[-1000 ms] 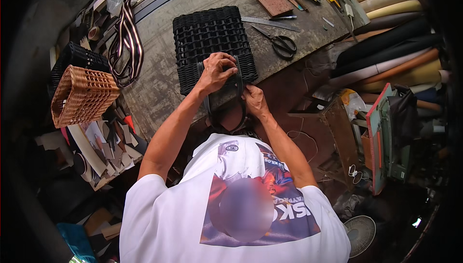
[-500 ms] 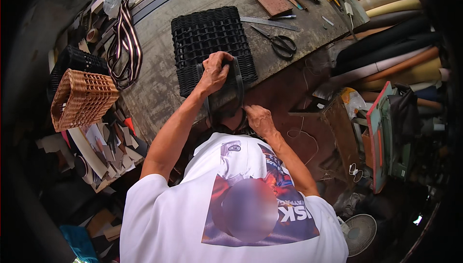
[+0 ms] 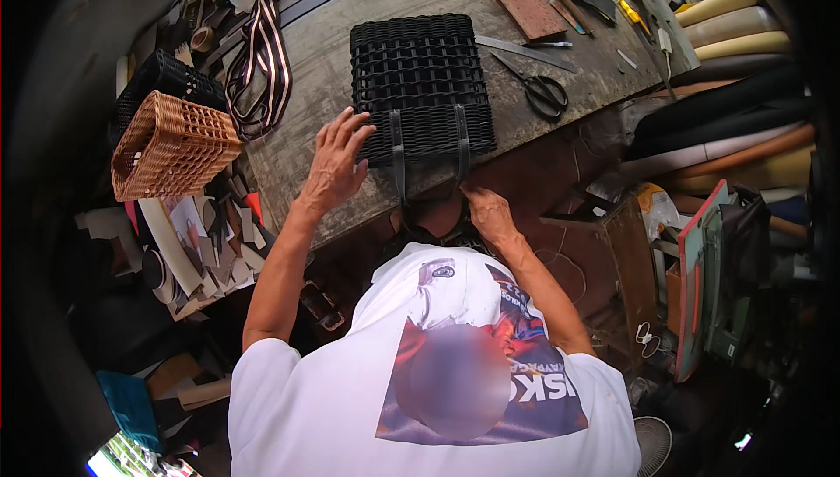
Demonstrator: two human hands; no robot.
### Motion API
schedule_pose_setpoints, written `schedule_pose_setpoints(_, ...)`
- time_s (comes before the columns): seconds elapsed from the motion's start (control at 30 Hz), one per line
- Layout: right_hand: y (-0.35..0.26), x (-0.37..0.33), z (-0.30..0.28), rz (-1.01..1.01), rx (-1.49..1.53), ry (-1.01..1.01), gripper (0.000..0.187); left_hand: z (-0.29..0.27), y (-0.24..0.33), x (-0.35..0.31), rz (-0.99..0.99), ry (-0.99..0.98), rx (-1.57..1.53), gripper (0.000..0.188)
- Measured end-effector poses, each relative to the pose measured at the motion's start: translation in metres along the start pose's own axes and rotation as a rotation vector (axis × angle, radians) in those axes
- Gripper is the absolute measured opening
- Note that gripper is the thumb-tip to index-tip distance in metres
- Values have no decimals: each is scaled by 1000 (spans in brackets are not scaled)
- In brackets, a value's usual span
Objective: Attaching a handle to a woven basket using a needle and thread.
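A black woven basket [image 3: 420, 66] lies flat on the worktable. Two dark straps [image 3: 398, 149] run down its near end and over the table's edge toward me, forming a loop. My left hand [image 3: 337, 160] is at the basket's near left side, fingers spread, with fingertips over its edge; I cannot tell if they touch it. It holds nothing. Below the table edge, my right hand [image 3: 492, 214] is closed, its fingertips pinching the lower part of the right strap. The underside of that grip is hidden.
On the worktable [image 3: 324, 48] are scissors [image 3: 544, 96], a metal ruler [image 3: 525, 52], a reddish block [image 3: 535, 13], a hammer [image 3: 567, 4] and a yellow-handled tool [image 3: 630, 11]. Striped straps [image 3: 262, 74] and a brown woven basket [image 3: 175, 146] stand left. Material rolls [image 3: 726, 114] lie right.
My left hand has let go of the strap and moved left to the basket's side, its fingers opening. My right hand stays at the strap. The whole view has shifted slightly.
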State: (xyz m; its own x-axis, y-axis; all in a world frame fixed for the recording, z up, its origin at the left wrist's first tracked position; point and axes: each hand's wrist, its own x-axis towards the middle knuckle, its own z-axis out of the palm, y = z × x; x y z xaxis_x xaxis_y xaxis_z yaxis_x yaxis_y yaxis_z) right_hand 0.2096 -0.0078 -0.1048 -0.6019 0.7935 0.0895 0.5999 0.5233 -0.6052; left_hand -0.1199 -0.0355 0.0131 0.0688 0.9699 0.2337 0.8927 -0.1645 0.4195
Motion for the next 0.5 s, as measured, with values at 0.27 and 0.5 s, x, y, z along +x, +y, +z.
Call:
schedule_pose_setpoints(0.27,-20,7,-53,-121,-36,-75,33,50,11,37,328,-44,558,68)
schedule_pose_setpoints(0.5,-89,79,-195,-387,-20,252,37,-83,51,112,1,-111,20,44)
